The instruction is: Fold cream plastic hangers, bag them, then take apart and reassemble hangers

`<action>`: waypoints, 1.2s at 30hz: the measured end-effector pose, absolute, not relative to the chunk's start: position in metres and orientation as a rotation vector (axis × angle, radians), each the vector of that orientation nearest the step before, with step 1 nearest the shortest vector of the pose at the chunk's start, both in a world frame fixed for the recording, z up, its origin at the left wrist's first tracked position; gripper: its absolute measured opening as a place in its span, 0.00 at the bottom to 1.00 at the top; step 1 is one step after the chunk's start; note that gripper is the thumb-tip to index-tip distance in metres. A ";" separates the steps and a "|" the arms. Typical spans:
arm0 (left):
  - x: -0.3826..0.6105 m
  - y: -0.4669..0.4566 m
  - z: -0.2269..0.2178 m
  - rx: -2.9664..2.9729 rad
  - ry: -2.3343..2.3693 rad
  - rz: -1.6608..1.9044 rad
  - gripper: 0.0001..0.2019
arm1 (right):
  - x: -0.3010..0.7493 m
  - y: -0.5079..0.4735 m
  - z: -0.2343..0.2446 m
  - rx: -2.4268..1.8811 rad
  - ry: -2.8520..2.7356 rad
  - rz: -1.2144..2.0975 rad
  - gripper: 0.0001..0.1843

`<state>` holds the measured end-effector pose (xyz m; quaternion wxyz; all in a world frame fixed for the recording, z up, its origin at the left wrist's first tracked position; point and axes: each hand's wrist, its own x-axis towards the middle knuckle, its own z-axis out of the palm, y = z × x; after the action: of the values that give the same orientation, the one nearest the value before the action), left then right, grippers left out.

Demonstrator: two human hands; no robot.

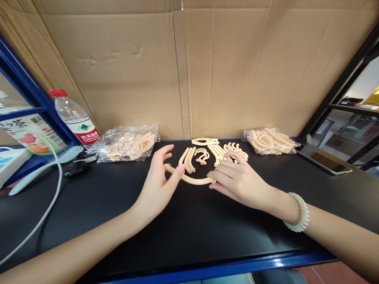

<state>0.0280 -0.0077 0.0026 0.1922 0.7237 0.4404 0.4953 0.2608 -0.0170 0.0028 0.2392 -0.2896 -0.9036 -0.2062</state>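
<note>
A long curved beige strip (197, 181), like a wooden or plastic puzzle part, spans the gap between my hands over the black table. My right hand (237, 179) pinches its right end, where a small piece shows at the fingertips. At the strip's other end, my left hand (160, 183) has fingers and thumb spread, the thumb close over the strip; whether it touches is unclear. Just beyond lie several narrow curved strips (189, 159), a hooked piece (202, 156), a fan of straight sticks (216, 152) and rib-like pieces (236, 149), partly hidden by my right hand.
Clear bags of beige parts lie at back left (130, 142) and back right (270, 141). A phone (324, 159) rests at right. On the left are a red-capped water bottle (75, 118), a white cable (53, 203) and a pale-handled brush-like tool (44, 167). Cardboard (133, 67) walls the back.
</note>
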 end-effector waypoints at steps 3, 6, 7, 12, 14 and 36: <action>0.028 -0.013 0.004 2.725 1.153 1.305 0.16 | 0.258 -0.019 0.001 -0.790 -2.431 -0.586 0.09; 0.032 -0.023 0.002 3.033 0.959 1.073 0.09 | 0.254 -0.023 0.000 -0.764 -2.392 -0.611 0.10; 0.034 -0.025 0.000 3.043 0.929 1.017 0.07 | 0.252 -0.025 -0.001 -0.749 -2.384 -0.624 0.11; 0.035 -0.026 -0.005 2.981 0.918 0.907 0.07 | 0.249 -0.032 0.000 -0.660 -2.374 -0.656 0.13; 0.035 -0.024 -0.005 2.987 0.908 0.820 0.10 | 0.250 -0.032 0.000 -0.641 -2.375 -0.676 0.14; 0.000 0.028 0.013 3.219 0.819 0.594 0.12 | 0.281 0.007 0.003 -0.966 -2.026 0.248 0.10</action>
<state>0.0000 0.0281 0.0132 -0.1158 0.9476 0.2410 0.1749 0.2806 0.0071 0.0034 0.4278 -0.3866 -0.8110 0.0992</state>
